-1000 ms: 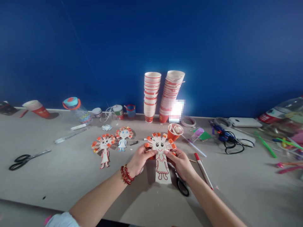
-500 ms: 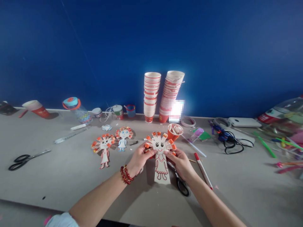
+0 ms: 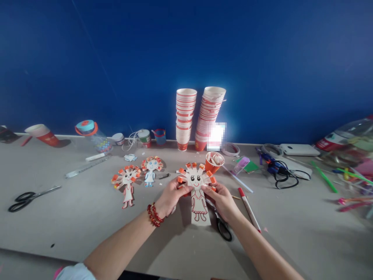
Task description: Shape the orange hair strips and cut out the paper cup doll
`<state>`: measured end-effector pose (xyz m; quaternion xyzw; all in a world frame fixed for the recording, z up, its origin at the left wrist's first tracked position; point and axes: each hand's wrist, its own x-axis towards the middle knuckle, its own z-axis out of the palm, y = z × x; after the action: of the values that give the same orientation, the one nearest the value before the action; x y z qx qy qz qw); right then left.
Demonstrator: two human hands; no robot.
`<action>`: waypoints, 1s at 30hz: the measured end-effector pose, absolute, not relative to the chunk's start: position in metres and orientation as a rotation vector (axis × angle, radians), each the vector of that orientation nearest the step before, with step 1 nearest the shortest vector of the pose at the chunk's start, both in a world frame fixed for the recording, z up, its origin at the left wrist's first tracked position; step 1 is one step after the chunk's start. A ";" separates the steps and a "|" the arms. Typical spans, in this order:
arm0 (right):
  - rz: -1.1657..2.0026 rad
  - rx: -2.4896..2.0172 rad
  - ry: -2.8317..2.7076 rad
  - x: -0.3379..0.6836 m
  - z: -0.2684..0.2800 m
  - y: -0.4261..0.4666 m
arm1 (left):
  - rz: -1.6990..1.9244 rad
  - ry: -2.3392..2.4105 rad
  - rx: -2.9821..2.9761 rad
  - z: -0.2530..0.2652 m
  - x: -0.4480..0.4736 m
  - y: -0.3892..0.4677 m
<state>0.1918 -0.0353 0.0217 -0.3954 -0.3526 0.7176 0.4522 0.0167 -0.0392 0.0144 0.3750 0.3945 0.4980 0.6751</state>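
Two hands are on one figure here: the left hand [image 3: 170, 196] and the right hand [image 3: 223, 200] both grasp the white paper doll [image 3: 199, 204], a thumb pressing on either side just below its smiling face. It's held front and centre above the grey table [image 3: 110, 237], orange-tipped strips fanning round its head.

Now to the containers! Right behind the doll stands an orange cup [image 3: 212, 168], loaded with pale and reddish scraps [image 3: 216, 158] that reach its rim. Further back, against the blue wall [image 3: 131, 58], rise two tall towers of nested paper cups, the left stack [image 3: 184, 134] fairly straight, the right stack [image 3: 204, 124] leaning to the right.

Over on the left, a clear bottle [image 3: 100, 140] with a blue lid tilts, coloured bits showing low down inside. Beside it come a small white tub [image 3: 118, 139], a green-and-white tub [image 3: 144, 139] and a little blue bucket [image 3: 160, 137]; what those three hold, I can't tell. Far left, a red-and-white cup [image 3: 45, 135] leans over, and on the far right lies a big clear bottle [image 3: 332, 139] with a red label.
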 end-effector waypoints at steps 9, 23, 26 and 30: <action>1.787 -0.963 -0.872 0.191 0.021 -0.035 | 1.129 0.970 0.999 0.026 0.015 -0.041; 1.789 -0.944 -0.902 0.192 0.020 -0.035 | 1.139 0.900 0.991 0.029 0.016 -0.042; 1.782 -0.951 -0.884 0.192 0.020 -0.035 | 1.136 0.871 0.968 0.029 0.016 -0.042; 1.787 -0.954 -0.901 0.191 0.021 -0.035 | 1.165 0.942 1.034 0.029 0.016 -0.041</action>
<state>0.1914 -0.0351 0.0206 -0.3850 -0.3637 0.7216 0.4459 0.0156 -0.0411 0.0290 0.4487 0.4085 0.5052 0.6137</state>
